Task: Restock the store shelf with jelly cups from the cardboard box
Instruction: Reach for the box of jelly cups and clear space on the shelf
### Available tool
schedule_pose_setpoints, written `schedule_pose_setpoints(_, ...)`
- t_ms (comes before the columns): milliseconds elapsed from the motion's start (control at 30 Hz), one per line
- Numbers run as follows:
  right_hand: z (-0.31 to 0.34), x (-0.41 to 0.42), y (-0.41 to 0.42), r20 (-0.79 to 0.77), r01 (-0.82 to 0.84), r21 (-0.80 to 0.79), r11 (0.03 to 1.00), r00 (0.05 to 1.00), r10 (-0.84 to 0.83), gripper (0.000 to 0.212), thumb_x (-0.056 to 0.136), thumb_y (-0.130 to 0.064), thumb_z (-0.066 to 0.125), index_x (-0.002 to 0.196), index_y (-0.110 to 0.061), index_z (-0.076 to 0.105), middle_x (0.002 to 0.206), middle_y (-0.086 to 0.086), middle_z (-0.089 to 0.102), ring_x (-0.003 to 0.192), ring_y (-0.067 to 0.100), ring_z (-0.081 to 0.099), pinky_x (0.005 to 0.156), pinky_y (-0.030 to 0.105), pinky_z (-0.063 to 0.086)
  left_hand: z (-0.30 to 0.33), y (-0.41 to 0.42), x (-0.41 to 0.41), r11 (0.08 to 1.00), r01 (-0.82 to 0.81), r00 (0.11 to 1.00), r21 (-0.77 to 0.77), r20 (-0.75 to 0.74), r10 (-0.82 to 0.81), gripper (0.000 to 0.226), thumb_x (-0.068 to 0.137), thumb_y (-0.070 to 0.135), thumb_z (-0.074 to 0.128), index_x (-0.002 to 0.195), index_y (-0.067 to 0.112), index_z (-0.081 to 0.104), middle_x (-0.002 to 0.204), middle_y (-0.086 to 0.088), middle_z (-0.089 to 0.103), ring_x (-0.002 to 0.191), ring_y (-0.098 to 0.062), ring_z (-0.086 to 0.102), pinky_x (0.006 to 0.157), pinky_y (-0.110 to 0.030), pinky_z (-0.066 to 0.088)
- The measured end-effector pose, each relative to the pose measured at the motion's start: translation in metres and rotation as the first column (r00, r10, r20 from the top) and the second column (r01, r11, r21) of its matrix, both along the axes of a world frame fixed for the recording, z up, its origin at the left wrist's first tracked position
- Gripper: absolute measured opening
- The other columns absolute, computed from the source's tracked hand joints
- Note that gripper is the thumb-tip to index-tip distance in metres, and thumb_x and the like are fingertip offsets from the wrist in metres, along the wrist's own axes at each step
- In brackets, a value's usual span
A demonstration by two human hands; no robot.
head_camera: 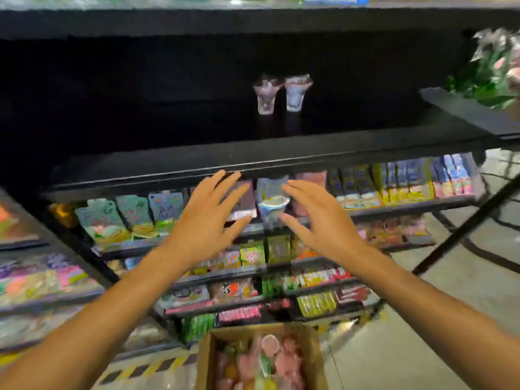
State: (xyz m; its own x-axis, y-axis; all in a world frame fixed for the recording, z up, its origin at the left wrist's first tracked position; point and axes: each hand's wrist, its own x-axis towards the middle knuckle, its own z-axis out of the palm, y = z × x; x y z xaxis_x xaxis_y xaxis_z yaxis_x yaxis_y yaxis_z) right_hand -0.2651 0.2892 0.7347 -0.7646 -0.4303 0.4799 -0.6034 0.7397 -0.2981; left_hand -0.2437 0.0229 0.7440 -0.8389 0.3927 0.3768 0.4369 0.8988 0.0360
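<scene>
Tipping is the big worry here imo: two jelly cups [280, 94] stand side by side far back on the dark shelf [253, 161], narrow at the base and wide at the top, so a clumsy reach with the next ones would probably knock them over like bowling pins. The shelf is deep and dim too, so it'd be easy to misjudge where the next cup lands. Both hands are out in front, just below the shelf's front edge, palms roughly facing each other with a gap between. The left hand [209, 215] has its fingers spread and straight, holding nothing; the right hand [318, 220] is the same, loose and empty. The cardboard box [206, 358] sits on the floor below, still loaded with colourful cups, so there's plenty left to move. The whole picture is motion-blurred, so small details are a guess.
</scene>
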Motion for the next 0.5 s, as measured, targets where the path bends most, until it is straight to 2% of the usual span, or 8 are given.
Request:
schedule_pose_setpoints(100, -0.057, 0.041, 0.0, 0.105, 0.006, 0.02, 1.0, 0.994, -0.008, 0.058, 0.097, -0.05, 0.053, 0.144, -0.015, 0.055, 0.146, 0.003, 0.056, 0.137, 0.023, 0.049, 0.118, 0.034, 0.034, -0.064, 0.005, 0.048, 0.999, 0.014, 0.991, 0.051, 0.131, -0.021, 0.066, 0.099, 0.056, 0.037, 0.15, 0.015, 0.045, 0.162, -0.009, 0.033, 0.149, -0.038, 0.028, 0.121, -0.051, 0.024)
schedule_pose_setpoints(200, -0.12, 0.072, 0.009, 0.247, -0.047, 0.08, 0.996, 0.969, 0.026, 0.059, 0.099, -0.052, 0.049, 0.148, -0.018, 0.05, 0.151, 0.001, 0.051, 0.143, 0.023, 0.043, 0.121, 0.039, 0.032, -0.129, 0.015, 0.094, 0.995, 0.002, 0.972, 0.102, 0.232, -0.026, 0.06, 0.1, 0.05, 0.037, 0.145, 0.012, 0.053, 0.156, -0.013, 0.042, 0.144, -0.038, 0.036, 0.118, -0.049, 0.026)
schedule_pose_setpoints(300, -0.185, 0.091, 0.021, 0.413, -0.115, 0.131, 0.985, 0.909, 0.052, 0.058, 0.101, -0.053, 0.047, 0.146, -0.018, 0.052, 0.146, 0.001, 0.055, 0.138, 0.023, 0.047, 0.115, 0.038, 0.04, -0.199, 0.023, 0.133, 0.994, -0.087, 0.927, 0.067, 0.371, 0.056, 0.059, 0.096, 0.044, 0.048, 0.144, 0.011, 0.053, 0.154, -0.014, 0.044, 0.142, -0.039, 0.04, 0.115, -0.052, 0.032)
schedule_pose_setpoints(367, -0.229, 0.101, 0.029, 0.517, -0.155, 0.163, 0.974, 0.855, 0.049, 0.058, 0.101, -0.056, 0.044, 0.145, -0.019, 0.052, 0.14, 0.001, 0.058, 0.133, 0.023, 0.05, 0.108, 0.041, 0.047, -0.249, 0.028, 0.154, 0.989, -0.144, 0.853, 0.039, 0.512, 0.104, 0.06, 0.096, 0.045, 0.046, 0.143, 0.01, 0.054, 0.152, -0.015, 0.047, 0.14, -0.041, 0.042, 0.112, -0.057, 0.039)
schedule_pose_setpoints(433, -0.275, 0.111, 0.037, 0.601, -0.159, 0.16, 0.974, 0.799, 0.032, 0.056, 0.097, -0.053, 0.049, 0.14, -0.019, 0.057, 0.136, 0.001, 0.062, 0.129, 0.023, 0.054, 0.102, 0.045, 0.05, -0.29, 0.034, 0.171, 0.971, -0.24, 0.733, -0.017, 0.653, 0.193, 0.067, 0.096, 0.052, 0.033, 0.148, 0.012, 0.048, 0.157, -0.012, 0.041, 0.146, -0.037, 0.035, 0.117, -0.056, 0.033)
schedule_pose_setpoints(500, -0.323, 0.118, 0.043, 0.667, -0.124, 0.164, 0.979, 0.745, -0.018, 0.052, 0.093, -0.045, 0.056, 0.138, -0.02, 0.058, 0.133, 0.0, 0.064, 0.125, 0.025, 0.057, 0.1, 0.048, 0.052, -0.328, 0.042, 0.184, 0.935, -0.354, 0.654, 0.002, 0.716, 0.246, 0.076, 0.097, 0.059, 0.017, 0.149, 0.011, 0.045, 0.157, -0.013, 0.04, 0.146, -0.034, 0.035, 0.12, -0.052, 0.029)
